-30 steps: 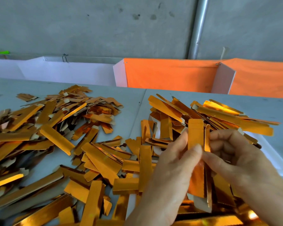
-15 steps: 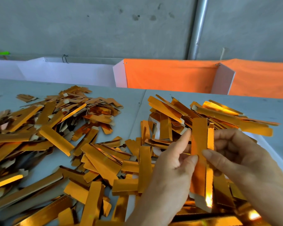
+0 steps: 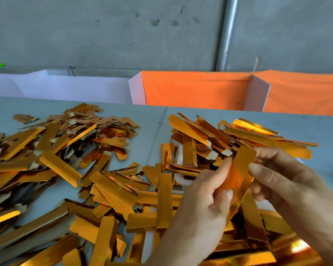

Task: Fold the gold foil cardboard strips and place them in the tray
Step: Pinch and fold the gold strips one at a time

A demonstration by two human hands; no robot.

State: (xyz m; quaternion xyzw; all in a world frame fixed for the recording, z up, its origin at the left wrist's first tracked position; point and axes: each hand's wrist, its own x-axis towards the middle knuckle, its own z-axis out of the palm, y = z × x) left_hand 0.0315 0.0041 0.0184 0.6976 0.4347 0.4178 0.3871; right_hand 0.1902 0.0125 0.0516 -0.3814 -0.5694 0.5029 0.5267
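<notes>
2 heaps of shiny gold foil cardboard strips cover the pale grey table [image 3: 112,112] — the left heap [image 3: 52,148] lies loose and scattered, spreading toward the near edge. Further right, the second heap [image 3: 210,137] is piled over a white tray [image 3: 181,177], of which only small patches show between the strips. Just in front of it, the left hand [image 3: 206,200] pinches 1 gold foil strip [image 3: 240,175] between thumb and forefinger; the strip stands nearly upright, tilted a little right. On its other edge the right hand [image 3: 288,191] grips it too — thumb in front, fingers curled behind. Behind the table stand white and orange panels [image 3: 196,89] against a grey concrete wall.
</notes>
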